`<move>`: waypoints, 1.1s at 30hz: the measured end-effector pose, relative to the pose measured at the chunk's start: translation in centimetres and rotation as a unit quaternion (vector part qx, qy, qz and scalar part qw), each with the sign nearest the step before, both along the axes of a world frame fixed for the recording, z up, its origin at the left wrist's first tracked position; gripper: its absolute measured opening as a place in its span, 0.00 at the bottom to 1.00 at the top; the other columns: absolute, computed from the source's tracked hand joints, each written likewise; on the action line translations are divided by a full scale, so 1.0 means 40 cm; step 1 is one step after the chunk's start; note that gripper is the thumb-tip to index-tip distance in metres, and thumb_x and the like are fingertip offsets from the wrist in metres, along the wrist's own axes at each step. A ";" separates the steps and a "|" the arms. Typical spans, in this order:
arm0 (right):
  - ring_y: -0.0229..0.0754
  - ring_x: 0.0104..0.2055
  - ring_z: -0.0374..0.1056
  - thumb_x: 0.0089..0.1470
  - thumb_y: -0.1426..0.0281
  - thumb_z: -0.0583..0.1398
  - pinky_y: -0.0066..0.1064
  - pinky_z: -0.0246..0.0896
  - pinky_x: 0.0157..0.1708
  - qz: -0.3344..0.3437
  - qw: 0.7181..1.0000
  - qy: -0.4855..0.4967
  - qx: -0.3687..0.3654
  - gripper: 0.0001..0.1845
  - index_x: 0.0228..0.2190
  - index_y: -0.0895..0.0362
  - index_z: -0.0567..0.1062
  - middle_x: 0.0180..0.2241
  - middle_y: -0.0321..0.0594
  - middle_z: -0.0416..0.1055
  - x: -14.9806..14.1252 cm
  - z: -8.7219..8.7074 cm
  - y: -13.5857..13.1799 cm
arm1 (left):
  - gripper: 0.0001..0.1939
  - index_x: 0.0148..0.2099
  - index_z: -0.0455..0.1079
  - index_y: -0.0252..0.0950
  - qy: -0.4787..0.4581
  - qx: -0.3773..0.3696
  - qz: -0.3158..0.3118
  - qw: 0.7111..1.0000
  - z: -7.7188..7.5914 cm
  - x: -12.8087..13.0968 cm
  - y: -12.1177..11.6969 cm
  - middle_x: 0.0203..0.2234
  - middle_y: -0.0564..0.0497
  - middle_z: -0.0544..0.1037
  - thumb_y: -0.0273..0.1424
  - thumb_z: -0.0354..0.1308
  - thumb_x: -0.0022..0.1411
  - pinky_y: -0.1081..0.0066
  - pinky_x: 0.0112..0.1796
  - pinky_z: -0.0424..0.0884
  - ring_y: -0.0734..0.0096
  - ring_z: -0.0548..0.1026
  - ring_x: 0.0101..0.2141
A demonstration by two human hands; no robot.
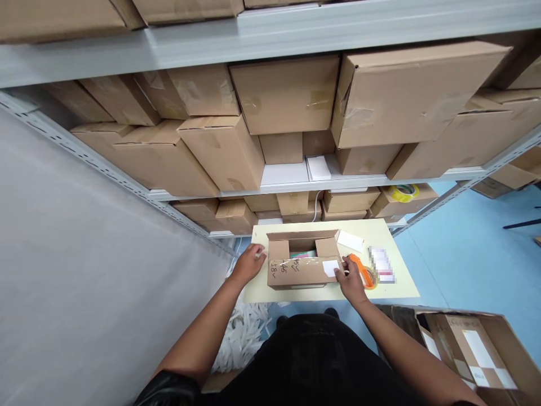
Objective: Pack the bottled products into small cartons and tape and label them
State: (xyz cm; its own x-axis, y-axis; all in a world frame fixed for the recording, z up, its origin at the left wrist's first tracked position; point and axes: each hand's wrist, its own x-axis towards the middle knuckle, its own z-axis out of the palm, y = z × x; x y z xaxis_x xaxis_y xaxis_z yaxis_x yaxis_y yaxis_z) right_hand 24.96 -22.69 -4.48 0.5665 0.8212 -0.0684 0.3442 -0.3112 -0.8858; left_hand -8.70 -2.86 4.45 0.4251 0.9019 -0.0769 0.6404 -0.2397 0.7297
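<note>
An open cardboard box sits on the pale yellow table top, with handwriting, shiny clear tape and a white label on its near side. Inside it something green and pink partly shows. My left hand is just left of the box, fingers closed in a pinch; a small pale bit at the fingertips is too small to name. At the box's right end my right hand has its fingers closed near the label's corner, and what they pinch is unclear. An orange tape dispenser lies beside that hand.
A white card-like packet and a blurred-out item lie on the table's right. Metal shelves with stacked cartons rise behind. Yellow tape rests on a carton. Paper strips and a large open carton are below.
</note>
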 end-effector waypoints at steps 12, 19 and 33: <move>0.54 0.49 0.72 0.59 0.53 0.59 0.49 0.69 0.53 0.008 1.000 -0.015 -0.007 0.25 0.52 0.56 0.71 0.50 0.52 0.74 -0.013 -0.005 -0.017 | 0.19 0.58 0.73 0.35 0.048 0.130 -0.078 0.987 -0.038 0.087 -0.026 0.46 0.41 0.79 0.36 0.54 0.69 0.56 0.56 0.71 0.54 0.75 0.52; 0.55 0.51 0.73 0.63 0.49 0.54 0.44 0.70 0.51 0.036 0.998 -0.026 -0.033 0.27 0.51 0.56 0.74 0.50 0.51 0.77 0.024 -0.004 -0.058 | 0.23 0.62 0.74 0.34 0.162 0.242 -0.092 0.952 -0.129 0.139 -0.139 0.62 0.38 0.73 0.26 0.53 0.66 0.43 0.67 0.54 0.44 0.65 0.65; 0.61 0.61 0.65 0.68 0.61 0.51 0.50 0.61 0.52 0.102 0.833 -0.368 -0.401 0.23 0.46 0.59 0.81 0.53 0.57 0.75 0.148 -0.135 -0.110 | 0.23 0.61 0.74 0.32 0.152 0.278 -0.128 0.940 -0.165 0.141 -0.168 0.58 0.38 0.76 0.22 0.51 0.67 0.48 0.66 0.61 0.49 0.69 0.62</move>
